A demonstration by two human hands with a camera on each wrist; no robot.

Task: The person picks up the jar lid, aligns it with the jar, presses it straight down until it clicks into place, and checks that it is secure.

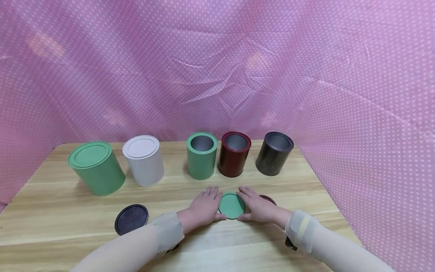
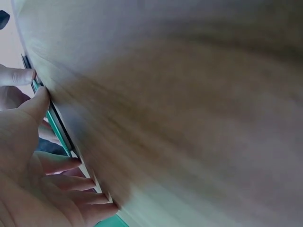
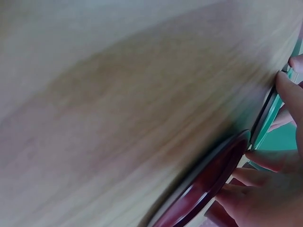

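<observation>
A round green lid [image 1: 232, 206] lies low on the tabletop between the two hands. My left hand [image 1: 205, 207] holds its left rim, thumb at the near side and index finger farther up. On the opposite side my right hand [image 1: 257, 207] holds the right rim in the same manner. Both wrist views show the thumbs and fingers around the lid's edge, with fingertips close to the wood. A dark red lid [image 3: 199, 189] lies just beside the green one, under the right hand; the head view shows only part of it.
Behind the hands stand uncovered green [image 1: 201, 160], dark red [image 1: 233, 158] and black [image 1: 273, 156] cans. Lidded ones, a large green can [image 1: 102, 175] and a white can [image 1: 147, 166], stand at the left. A black lid [image 1: 131, 219] lies near the left forearm. Pink dotted cloth [image 1: 217, 68] surrounds the table.
</observation>
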